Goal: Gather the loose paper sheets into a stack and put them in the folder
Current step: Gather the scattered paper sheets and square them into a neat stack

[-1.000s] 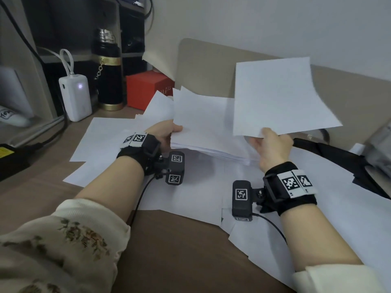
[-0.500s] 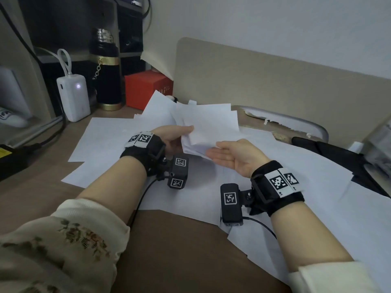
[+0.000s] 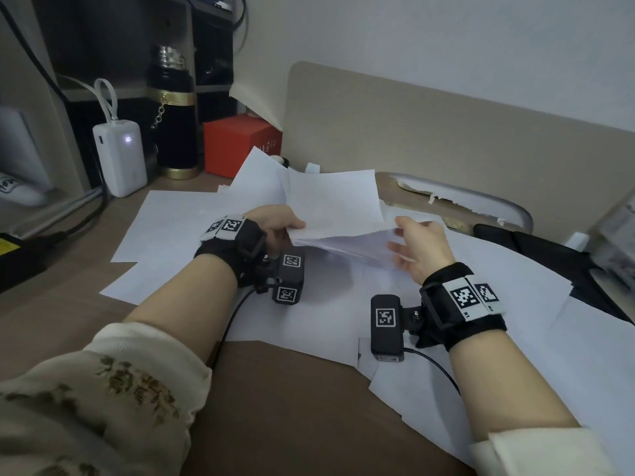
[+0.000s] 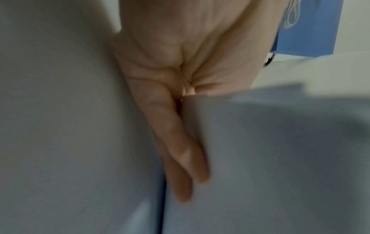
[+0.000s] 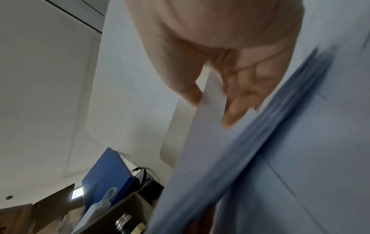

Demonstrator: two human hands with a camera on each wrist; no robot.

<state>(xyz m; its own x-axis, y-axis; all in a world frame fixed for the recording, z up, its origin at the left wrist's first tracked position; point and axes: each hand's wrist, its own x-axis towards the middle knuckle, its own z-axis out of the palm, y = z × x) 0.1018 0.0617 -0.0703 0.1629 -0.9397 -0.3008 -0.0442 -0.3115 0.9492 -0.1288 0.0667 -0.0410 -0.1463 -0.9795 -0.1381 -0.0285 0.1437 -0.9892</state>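
Note:
A stack of white paper sheets (image 3: 338, 214) is held above the desk, tilted up at the far side. My left hand (image 3: 278, 225) grips its left edge, thumb on top; the left wrist view shows its fingers (image 4: 180, 158) straight under the paper (image 4: 280, 158). My right hand (image 3: 414, 245) is at the stack's right edge, with the edge between thumb and fingers. In the blurred right wrist view a sheet (image 5: 210, 101) passes between the thumb and the fingers (image 5: 240, 104). Several loose sheets (image 3: 498, 290) lie spread over the desk (image 3: 292, 407).
At the back left stand a white power bank (image 3: 120, 156), a black flask (image 3: 175, 128) and a red box (image 3: 240, 146). A beige partition (image 3: 446, 132) closes the far side. A black flat object (image 3: 549, 259) lies at the right edge, partly under sheets.
A second ago my right hand held one sheet up at the right. That sheet now lies on the stack, and the right hand has moved to the stack's right edge.

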